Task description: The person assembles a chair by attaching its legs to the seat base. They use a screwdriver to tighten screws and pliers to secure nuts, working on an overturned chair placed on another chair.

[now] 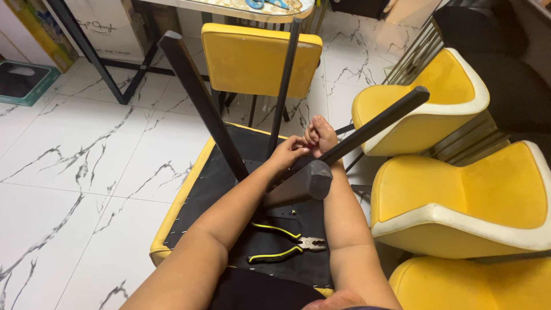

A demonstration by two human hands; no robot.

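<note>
Top left — white box (109,23), yellow-green box (40,28)

Upturned chair (195,189): glossy yellow vinyl-looking edge, underside covered in matt black fabric. Its legs (201,103) are seen as smooth matt black, metal by the look. Pliers (284,244): bare metal jaws, black-and-yellow rubbery grips. Floor (74,161) is done in shiny white marble-look tile.

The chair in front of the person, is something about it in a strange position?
Yes. The chair lies upside down: its black underside faces up and the black legs point into the air. Pliers rest loose on that underside. Both the left hand and right hand meet where the legs join.
</note>
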